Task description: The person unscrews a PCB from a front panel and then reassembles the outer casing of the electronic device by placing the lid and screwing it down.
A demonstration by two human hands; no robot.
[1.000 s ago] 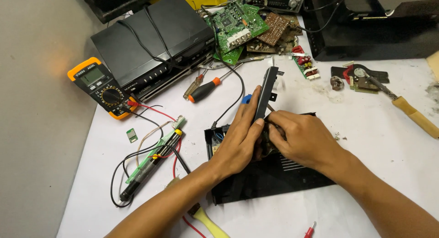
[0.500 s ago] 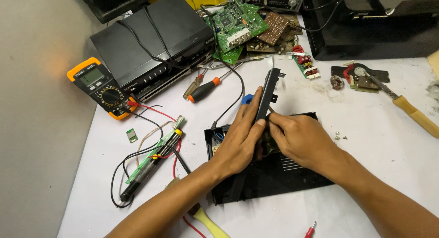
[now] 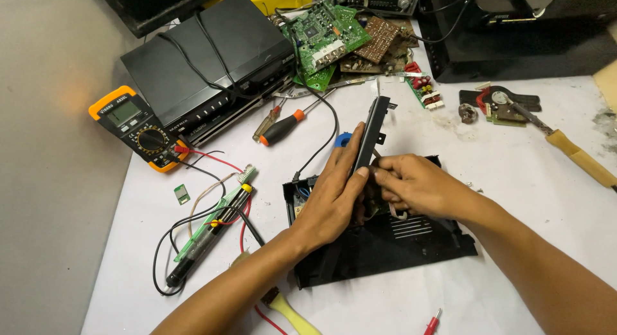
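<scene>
centrally, the black casing (image 3: 385,242) lies on the white table (image 3: 514,181) under both hands. the left hand (image 3: 334,197) grips the upright black front panel (image 3: 371,132); the right hand (image 3: 418,184), clenched, pinches something small inside, just beside it.

Bright, even light; soft shadows; sharp focus.

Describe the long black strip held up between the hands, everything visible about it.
The black strip is a narrow, long panel that looks like moulded plastic, with small tabs jutting from its right edge near the top. It stands nearly upright, leaning slightly right, rising from the open black casing on the white table. The left hand lies along its left side with fingertips on it; the right hand grips at its lower end, which is hidden.
</scene>
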